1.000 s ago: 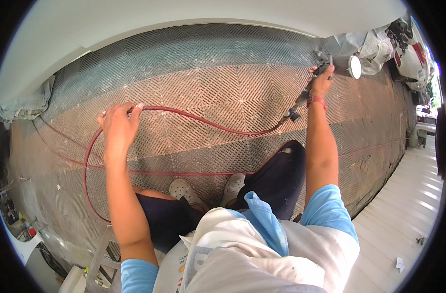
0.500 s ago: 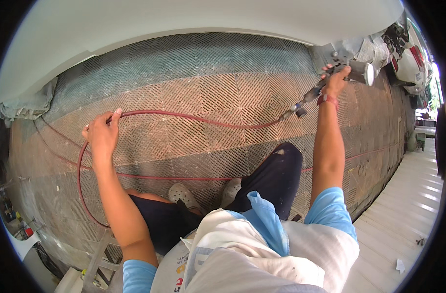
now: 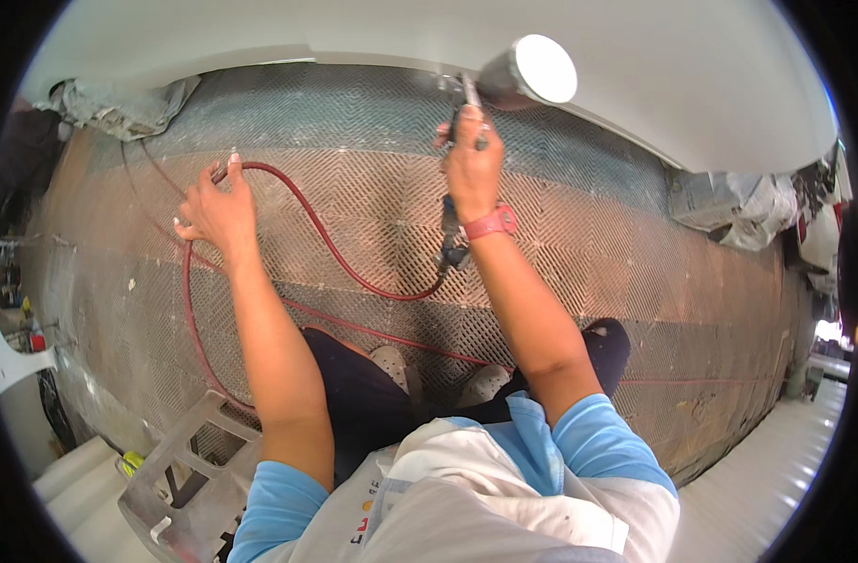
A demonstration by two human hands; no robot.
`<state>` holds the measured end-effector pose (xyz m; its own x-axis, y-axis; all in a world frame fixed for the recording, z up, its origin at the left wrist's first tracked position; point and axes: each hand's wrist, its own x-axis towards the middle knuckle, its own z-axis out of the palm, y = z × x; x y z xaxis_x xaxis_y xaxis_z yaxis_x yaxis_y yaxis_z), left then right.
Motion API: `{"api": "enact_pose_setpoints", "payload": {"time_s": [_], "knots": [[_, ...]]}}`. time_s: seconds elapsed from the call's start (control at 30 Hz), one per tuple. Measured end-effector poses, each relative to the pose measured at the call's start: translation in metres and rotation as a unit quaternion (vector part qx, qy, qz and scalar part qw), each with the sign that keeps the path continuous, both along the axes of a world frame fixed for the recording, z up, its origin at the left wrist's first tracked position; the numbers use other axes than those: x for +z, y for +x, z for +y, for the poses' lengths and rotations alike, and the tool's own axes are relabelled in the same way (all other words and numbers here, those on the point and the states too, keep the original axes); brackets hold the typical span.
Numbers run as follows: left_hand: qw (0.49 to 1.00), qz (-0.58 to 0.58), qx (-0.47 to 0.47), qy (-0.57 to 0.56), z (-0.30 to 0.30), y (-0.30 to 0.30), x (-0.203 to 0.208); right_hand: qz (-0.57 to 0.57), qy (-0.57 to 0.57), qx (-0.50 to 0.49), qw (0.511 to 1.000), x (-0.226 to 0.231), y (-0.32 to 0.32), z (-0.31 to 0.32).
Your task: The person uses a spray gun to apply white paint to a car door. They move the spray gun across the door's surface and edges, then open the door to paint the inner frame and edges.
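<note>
Right hand: the right hand [image 3: 474, 150] is wrapped around the grip of a dark metal spray gun with a grey cup and a round white lid [image 3: 506, 83]; the cup leans out to the right of the knuckles
Left hand: the left hand [image 3: 220, 208] pinches a dark red rubber hose [image 3: 321, 230] between thumb and forefinger, its other fingers loosely spread
Hose: it sags from the left hand across to a blue-and-black fitting [image 3: 452, 251] near the right wrist, while another stretch curves down beside the left forearm
Panel: a broad, smooth, pale grey panel [image 3: 354, 26] spreads just ahead of the right hand, its lower edge passing behind the cup
Step in hand: by the look of it, the spray gun is being worked along the panel's lower edge, with the left hand managing the hose
Next move calls for: a steady right wrist, the cup kept off the panel, and enough slack from the left hand that the hose neither tugs nor swings against the pale surface
Hidden at the gun: the right hand covers most of the grip, and the nozzle end is blurred, so trigger pull and any spray cannot be told; nor can whether the cup touches the panel
Cut off: the panel's upper part runs out of view beyond both hands
</note>
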<state>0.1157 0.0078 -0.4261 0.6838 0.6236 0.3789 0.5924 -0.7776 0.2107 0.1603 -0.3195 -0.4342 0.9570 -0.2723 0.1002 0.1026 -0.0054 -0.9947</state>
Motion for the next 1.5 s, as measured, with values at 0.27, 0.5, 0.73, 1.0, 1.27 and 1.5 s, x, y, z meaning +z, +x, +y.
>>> {"api": "enact_pose_setpoints", "payload": {"time_s": [0.27,0.5,0.73,1.0,1.27,1.5], "knots": [[0.997,-0.08,0.022,-0.009,0.013,-0.002,-0.006,-0.054,0.04,0.162,0.985,0.045,0.035,0.097],[0.987,0.08,-0.098,-0.095,-0.008,0.003,-0.007,-0.06,-0.042,0.037,0.997,0.047,0.015,-0.029],[0.932,0.166,-0.298,-0.12,-0.096,0.018,-0.017,-0.053,-0.018,-0.159,0.986,0.025,-0.053,-0.252],[0.877,0.189,-0.435,-0.069,-0.197,0.002,-0.003,-0.031,-0.048,-0.357,0.932,0.03,-0.093,-0.464],[0.869,0.169,-0.458,-0.079,-0.207,-0.013,0.005,-0.033,-0.044,-0.461,0.886,0.074,-0.086,-0.599],[0.903,0.138,-0.403,-0.061,-0.17,-0.004,0.005,-0.084,-0.014,-0.453,0.888,0.106,-0.071,-0.541]]}}
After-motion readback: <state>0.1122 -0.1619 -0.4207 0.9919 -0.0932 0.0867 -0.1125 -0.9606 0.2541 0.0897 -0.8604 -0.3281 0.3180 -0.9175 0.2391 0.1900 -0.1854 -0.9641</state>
